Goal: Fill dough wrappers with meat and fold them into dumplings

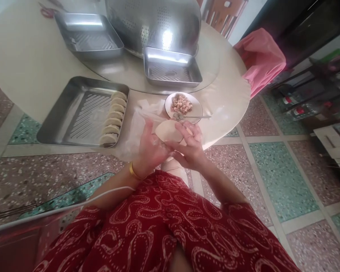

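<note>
A round, pale dumpling wrapper (167,130) is held between my two hands, just in front of the table edge. My left hand (153,148) cradles it from the left with the thumb raised apart; its fingers are mostly hidden beneath. On the other side, my right hand (190,146) has its thumb and fingers closed around the wrapper's right edge. Just beyond stands a white plate (197,107) of minced filling (181,104), with a metal spoon (201,116) lying across its near rim. Several folded dumplings (113,121) line the right side of a large metal tray (83,113).
Crumpled translucent plastic (136,126) lies between tray and plate. Farther back are two more metal trays, one left (93,39) and one centre (172,71), before a big perforated metal basin (155,22). Red-handled scissors (48,12) lie far left. Pink cloth (263,60) drapes at right.
</note>
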The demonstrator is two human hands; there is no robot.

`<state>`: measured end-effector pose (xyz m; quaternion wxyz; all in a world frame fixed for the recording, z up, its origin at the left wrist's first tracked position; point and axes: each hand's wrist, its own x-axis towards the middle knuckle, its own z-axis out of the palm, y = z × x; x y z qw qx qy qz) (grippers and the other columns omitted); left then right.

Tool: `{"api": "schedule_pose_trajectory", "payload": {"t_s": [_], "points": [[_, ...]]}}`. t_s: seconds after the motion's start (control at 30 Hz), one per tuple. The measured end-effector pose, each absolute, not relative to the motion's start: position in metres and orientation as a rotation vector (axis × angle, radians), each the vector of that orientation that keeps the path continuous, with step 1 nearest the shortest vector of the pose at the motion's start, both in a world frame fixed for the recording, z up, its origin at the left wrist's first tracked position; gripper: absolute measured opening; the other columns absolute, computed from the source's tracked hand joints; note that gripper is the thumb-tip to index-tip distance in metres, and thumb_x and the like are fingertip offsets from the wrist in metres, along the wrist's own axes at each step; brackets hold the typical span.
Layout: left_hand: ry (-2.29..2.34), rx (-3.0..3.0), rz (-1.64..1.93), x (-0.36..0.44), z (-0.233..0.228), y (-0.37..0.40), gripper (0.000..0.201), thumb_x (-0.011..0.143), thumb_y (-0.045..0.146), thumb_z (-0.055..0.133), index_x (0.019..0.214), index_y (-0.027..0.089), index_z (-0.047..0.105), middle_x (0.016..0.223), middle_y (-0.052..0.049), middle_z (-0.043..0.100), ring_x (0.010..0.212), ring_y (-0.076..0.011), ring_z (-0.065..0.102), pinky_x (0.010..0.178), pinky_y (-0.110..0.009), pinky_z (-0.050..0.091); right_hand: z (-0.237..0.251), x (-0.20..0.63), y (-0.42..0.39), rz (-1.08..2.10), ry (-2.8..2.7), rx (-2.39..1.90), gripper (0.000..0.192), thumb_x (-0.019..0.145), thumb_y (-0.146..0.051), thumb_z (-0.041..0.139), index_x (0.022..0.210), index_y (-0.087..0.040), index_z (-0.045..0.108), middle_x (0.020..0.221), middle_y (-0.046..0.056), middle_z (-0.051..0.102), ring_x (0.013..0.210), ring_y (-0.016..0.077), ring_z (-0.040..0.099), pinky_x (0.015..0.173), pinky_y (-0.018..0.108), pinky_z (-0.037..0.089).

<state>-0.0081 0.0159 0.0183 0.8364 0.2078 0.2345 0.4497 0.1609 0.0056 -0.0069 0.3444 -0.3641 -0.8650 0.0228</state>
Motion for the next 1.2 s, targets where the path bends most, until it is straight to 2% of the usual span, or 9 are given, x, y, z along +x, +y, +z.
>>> {"api": "schedule_pose_trajectory", "payload": {"t_s": [0.07, 0.13, 0.27, 0.43, 0.6, 0.77, 0.9, 1.07, 1.2], "points": [[0.559, 0.497, 0.914, -0.004, 0.018, 0.016, 0.073, 0.085, 0.077, 0.022, 0.127, 0.026, 0.054, 0.121, -0.01, 0.067, 0.112, -0.0288, 0.063, 0.083, -0.046, 0.056, -0.008, 0.161, 0.006, 0.105, -2.287, -0.991, 0.028, 0.085, -0.039, 0.069, 0.113, -0.042, 0.068, 0.148, -0.007, 0.051, 0.144, 0.0329, 0.035, 0.122, 0.061, 0.013], [0.593, 0.507, 0.888, 0.0, 0.018, 0.017, 0.072, 0.084, 0.076, 0.023, 0.127, 0.028, 0.054, 0.121, -0.009, 0.067, 0.109, -0.0286, 0.064, 0.081, -0.045, 0.056, -0.008, 0.162, 0.006, 0.096, -2.301, -0.991, 0.028, 0.085, -0.039, 0.068, 0.113, -0.043, 0.068, 0.147, -0.006, 0.052, 0.144, 0.0326, 0.035, 0.123, 0.061, 0.011], [0.605, 0.501, 0.861, 0.002, 0.017, 0.018, 0.071, 0.085, 0.075, 0.018, 0.127, 0.03, 0.053, 0.121, -0.008, 0.066, 0.107, -0.0282, 0.065, 0.078, -0.043, 0.055, -0.011, 0.166, 0.005, 0.07, -2.322, -0.958, 0.033, 0.085, -0.042, 0.069, 0.118, -0.043, 0.065, 0.151, -0.005, 0.048, 0.145, 0.0329, 0.034, 0.123, 0.06, 0.01], [0.638, 0.562, 0.885, 0.0, 0.019, 0.018, 0.07, 0.086, 0.075, 0.024, 0.128, 0.027, 0.051, 0.122, -0.01, 0.065, 0.11, -0.0279, 0.062, 0.072, -0.039, 0.053, -0.019, 0.176, 0.003, 0.078, -2.325, -0.961, 0.041, 0.083, -0.046, 0.071, 0.122, -0.046, 0.061, 0.153, -0.007, 0.044, 0.146, 0.0338, 0.031, 0.123, 0.062, 0.009], [0.61, 0.515, 0.928, -0.001, 0.021, 0.018, 0.059, 0.089, 0.07, 0.029, 0.124, 0.028, 0.051, 0.124, -0.008, 0.063, 0.115, -0.0279, 0.059, 0.075, -0.04, 0.053, -0.031, 0.191, 0.001, -0.069, -2.238, -1.015, 0.044, 0.084, -0.04, 0.069, 0.126, -0.046, 0.059, 0.156, -0.007, 0.038, 0.146, 0.0333, 0.031, 0.122, 0.063, 0.013], [0.599, 0.464, 0.912, 0.006, 0.013, 0.019, 0.062, 0.089, 0.07, 0.029, 0.125, 0.025, 0.051, 0.125, -0.009, 0.063, 0.12, -0.0279, 0.057, 0.083, -0.041, 0.052, -0.036, 0.198, -0.001, 0.022, -2.244, -1.098, 0.035, 0.083, -0.04, 0.07, 0.117, -0.045, 0.065, 0.154, -0.01, 0.042, 0.147, 0.0341, 0.03, 0.121, 0.065, 0.012], [0.552, 0.376, 0.926, 0.012, 0.009, 0.018, 0.063, 0.087, 0.068, 0.037, 0.124, 0.021, 0.054, 0.119, -0.012, 0.067, 0.115, -0.0298, 0.06, 0.086, -0.043, 0.052, -0.038, 0.199, -0.004, -0.066, -2.23, -1.099, 0.036, 0.082, -0.035, 0.072, 0.116, -0.048, 0.065, 0.15, -0.009, 0.047, 0.143, 0.0326, 0.036, 0.121, 0.062, 0.02], [0.382, 0.108, 0.945, 0.011, 0.013, 0.019, 0.047, 0.094, 0.053, 0.034, 0.101, 0.016, 0.062, 0.107, -0.013, 0.071, 0.11, -0.0282, 0.063, 0.089, -0.042, 0.052, -0.04, 0.197, 0.003, -0.353, -2.211, -0.997, 0.035, 0.081, -0.026, 0.074, 0.11, -0.046, 0.068, 0.139, -0.002, 0.057, 0.139, 0.0288, 0.041, 0.118, 0.055, 0.031], [0.339, 0.027, 0.933, 0.005, 0.017, 0.019, 0.049, 0.096, 0.049, 0.032, 0.093, 0.013, 0.065, 0.097, -0.014, 0.072, 0.107, -0.0271, 0.064, 0.089, -0.038, 0.051, -0.033, 0.193, 0.009, -0.436, -2.206, -0.879, 0.03, 0.08, -0.024, 0.075, 0.103, -0.043, 0.071, 0.134, 0.0, 0.061, 0.138, 0.0262, 0.043, 0.115, 0.049, 0.037]]}}
